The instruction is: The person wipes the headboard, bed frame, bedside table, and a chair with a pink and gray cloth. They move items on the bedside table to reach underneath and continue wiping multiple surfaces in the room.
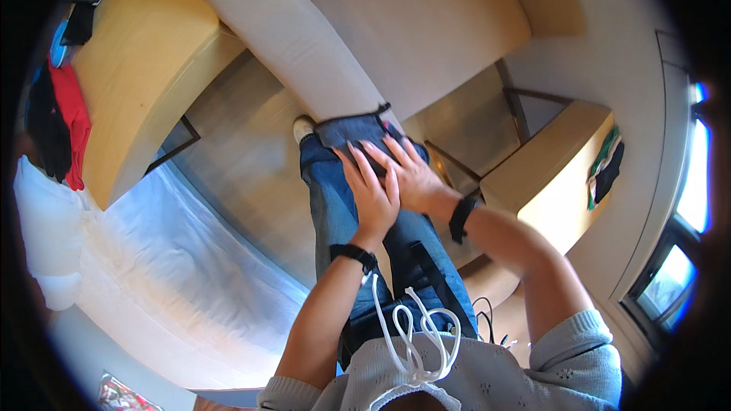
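A dark blue-grey piece of folded fabric [349, 130] lies in front of me, over the knees of my blue jeans [337, 211] or just beyond them; I cannot tell what bears it. One corner has a thin black strip that sticks out. My left hand [371, 191] rests flat on the near part of the fabric with its fingers extended. Beside it, partly overlapping at the thumb, my right hand [414, 177] is spread palm down on the same fabric. Neither hand is seen to grip it. The fabric under the palms is hidden.
A yellowish wooden tabletop [154, 51] stands at left, with red cloth [71, 120] and black cloth [45, 125] at its edge. A bed with a pale sheet [188, 274] lies below. At right, folded cloths [605, 168] sit on another wooden surface [548, 154]. Cables [488, 319] lie near my right side.
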Demonstrator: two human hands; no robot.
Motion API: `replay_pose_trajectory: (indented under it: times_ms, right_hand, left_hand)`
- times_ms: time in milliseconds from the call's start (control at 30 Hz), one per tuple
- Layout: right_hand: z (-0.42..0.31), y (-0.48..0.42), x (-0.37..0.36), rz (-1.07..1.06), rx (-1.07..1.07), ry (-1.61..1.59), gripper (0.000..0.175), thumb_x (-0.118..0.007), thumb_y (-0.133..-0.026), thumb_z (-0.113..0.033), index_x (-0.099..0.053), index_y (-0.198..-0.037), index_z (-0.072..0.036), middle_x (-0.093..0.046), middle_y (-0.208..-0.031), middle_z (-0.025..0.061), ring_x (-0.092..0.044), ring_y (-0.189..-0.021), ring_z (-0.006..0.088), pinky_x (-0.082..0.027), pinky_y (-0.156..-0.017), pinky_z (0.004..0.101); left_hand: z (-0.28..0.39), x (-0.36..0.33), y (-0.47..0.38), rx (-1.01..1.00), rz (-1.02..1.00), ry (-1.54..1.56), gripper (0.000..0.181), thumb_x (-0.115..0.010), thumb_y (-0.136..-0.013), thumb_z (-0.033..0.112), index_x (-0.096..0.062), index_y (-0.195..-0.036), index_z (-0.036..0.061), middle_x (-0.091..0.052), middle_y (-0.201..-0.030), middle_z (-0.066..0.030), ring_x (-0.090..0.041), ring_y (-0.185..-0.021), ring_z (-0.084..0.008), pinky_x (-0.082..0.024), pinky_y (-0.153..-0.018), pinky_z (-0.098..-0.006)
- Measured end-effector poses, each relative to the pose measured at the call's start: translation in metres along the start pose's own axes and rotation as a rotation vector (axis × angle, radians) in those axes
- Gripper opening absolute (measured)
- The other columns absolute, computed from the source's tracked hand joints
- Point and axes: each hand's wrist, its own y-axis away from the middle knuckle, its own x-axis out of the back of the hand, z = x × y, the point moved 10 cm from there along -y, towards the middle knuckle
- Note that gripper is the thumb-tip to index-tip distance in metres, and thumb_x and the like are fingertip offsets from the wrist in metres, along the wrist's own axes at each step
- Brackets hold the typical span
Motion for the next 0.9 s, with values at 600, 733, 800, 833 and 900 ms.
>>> replay_pose_trajectory:
  times_ms: [600,733,800,833,900]
  right_hand:
    - [0.023,0.007,0.005,0.649,-0.433,-0.185,0.047,-0.063,-0.082,-0.032,-0.062,-0.128,-0.023,-0.035,-0.152,0.0159,-0.035,-0.138,0.0390,-0.029,-0.112,0.0529]
    - [-0.005,0.029,-0.015,0.464,-0.559,0.044,0.047,-0.060,-0.085,-0.034,-0.060,-0.132,-0.028,-0.027,-0.159,0.0092,-0.023,-0.146,0.0361,-0.016,-0.112,0.0635]
    - [-0.012,0.036,-0.033,0.359,-0.584,0.073,0.044,-0.057,-0.087,-0.038,-0.062,-0.130,-0.030,-0.027,-0.159,0.0094,-0.018,-0.148,0.0332,-0.013,-0.112,0.0649]
    - [-0.020,0.038,-0.037,0.370,-0.543,0.098,0.042,-0.061,-0.086,-0.032,-0.064,-0.127,-0.028,-0.027,-0.158,0.0122,-0.019,-0.148,0.0352,-0.013,-0.113,0.0632]
    - [-0.027,0.043,-0.053,0.404,-0.440,-0.092,0.045,-0.065,-0.082,-0.022,-0.064,-0.127,-0.018,-0.032,-0.155,0.0168,-0.023,-0.146,0.0388,-0.013,-0.115,0.0622]
  left_hand:
    - [0.024,-0.006,-0.057,-0.534,-0.235,-0.266,0.060,-0.055,-0.091,0.045,-0.053,-0.139,0.0094,-0.046,-0.147,-0.0170,-0.030,-0.142,-0.0389,-0.011,-0.114,-0.0599]
    - [0.002,-0.006,-0.005,-0.456,-0.199,-0.054,0.069,-0.055,-0.090,0.042,-0.043,-0.143,-0.0017,-0.034,-0.150,-0.0277,-0.023,-0.141,-0.0506,-0.015,-0.114,-0.0610]
    - [-0.012,-0.003,0.006,-0.408,-0.195,0.146,0.074,-0.054,-0.092,0.040,-0.033,-0.146,-0.0058,-0.028,-0.153,-0.0282,-0.017,-0.143,-0.0517,-0.012,-0.116,-0.0591]
    - [-0.019,-0.006,0.010,-0.371,-0.227,0.222,0.076,-0.053,-0.093,0.040,-0.030,-0.148,-0.0072,-0.025,-0.154,-0.0288,-0.014,-0.143,-0.0521,-0.010,-0.116,-0.0584]
    - [-0.029,-0.001,0.019,-0.329,-0.169,0.366,0.079,-0.052,-0.094,0.041,-0.024,-0.148,-0.0105,-0.018,-0.156,-0.0310,-0.010,-0.145,-0.0520,-0.009,-0.116,-0.0588]
